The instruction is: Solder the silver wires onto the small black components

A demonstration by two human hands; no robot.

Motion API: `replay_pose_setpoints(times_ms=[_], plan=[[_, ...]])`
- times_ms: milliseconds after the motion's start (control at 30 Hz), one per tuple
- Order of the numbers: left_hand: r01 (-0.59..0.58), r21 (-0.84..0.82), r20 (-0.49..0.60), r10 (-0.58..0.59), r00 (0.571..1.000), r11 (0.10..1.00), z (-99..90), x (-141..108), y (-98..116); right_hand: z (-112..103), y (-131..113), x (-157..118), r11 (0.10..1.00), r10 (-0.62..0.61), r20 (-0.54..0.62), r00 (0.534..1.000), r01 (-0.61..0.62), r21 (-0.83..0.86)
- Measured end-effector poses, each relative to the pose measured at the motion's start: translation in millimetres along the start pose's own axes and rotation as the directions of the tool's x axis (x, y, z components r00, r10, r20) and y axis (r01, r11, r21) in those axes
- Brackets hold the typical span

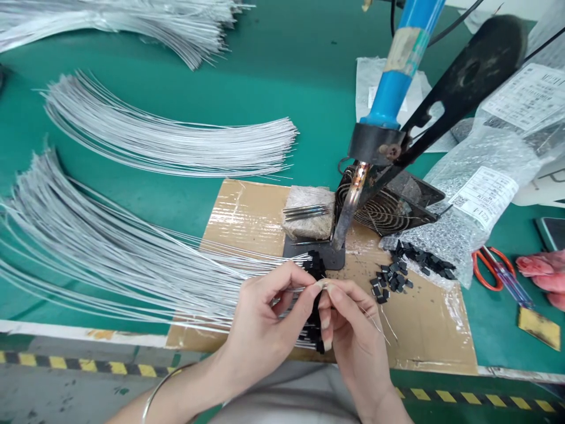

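My left hand [269,318] is closed in a pinch on a grey wire, near its end. Tip to tip with it, my right hand [357,330] is closed too, and thin silvery wire [385,323] sticks out past its fingers. What lies exactly between the fingertips is too small to tell. Under both hands lies a bundle of grey wires [145,247], with a row of black connectors [314,265] at its right ends. The hands partly hide this row. Loose black connectors [392,280] lie in a pile to the right of my right hand.
A blue-handled soldering iron [388,94] hangs tip down from a black stand over a sponge block [309,212] and a small fan [388,206]. Cardboard [432,330] covers the front. More wires [176,141], bubble-wrap bags [468,194] and orange-handled scissors [488,268] lie around.
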State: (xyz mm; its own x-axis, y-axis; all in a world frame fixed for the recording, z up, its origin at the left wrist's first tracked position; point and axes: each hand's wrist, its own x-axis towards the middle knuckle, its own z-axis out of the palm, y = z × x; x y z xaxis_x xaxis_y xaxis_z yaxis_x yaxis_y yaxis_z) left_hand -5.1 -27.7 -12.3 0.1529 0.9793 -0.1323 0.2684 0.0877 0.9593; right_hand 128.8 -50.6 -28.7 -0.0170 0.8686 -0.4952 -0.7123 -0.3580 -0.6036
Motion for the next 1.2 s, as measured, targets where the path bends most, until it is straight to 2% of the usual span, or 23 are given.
replay_pose_setpoints(times_ms=[267, 500, 900, 1200], plan=[[0.018, -0.067, 0.001, -0.018, 1.000, 0.998, 1.2, 0, -3, -2, -5, 0, 0.999, -0.023, 0.032, 0.999, 0.024, -0.034], [0.019, -0.044, -0.009, -0.020, 1.000, 0.999, 0.2, 2, 1, -6, -3, -1, 0.991, -0.050, 0.025, 0.998, 0.052, -0.125], [-0.068, 0.045, -0.041, 0.070, 0.997, 0.997, 1.7, -1, 0, -6, -1, -1, 0.985, -0.088, -0.017, 0.996, 0.084, -0.151], [-0.114, 0.075, -0.040, 0.117, 0.992, 0.991, 2.8, 0, 1, -11, 0, -4, 0.965, -0.134, 0.003, 0.991, 0.131, -0.226]])
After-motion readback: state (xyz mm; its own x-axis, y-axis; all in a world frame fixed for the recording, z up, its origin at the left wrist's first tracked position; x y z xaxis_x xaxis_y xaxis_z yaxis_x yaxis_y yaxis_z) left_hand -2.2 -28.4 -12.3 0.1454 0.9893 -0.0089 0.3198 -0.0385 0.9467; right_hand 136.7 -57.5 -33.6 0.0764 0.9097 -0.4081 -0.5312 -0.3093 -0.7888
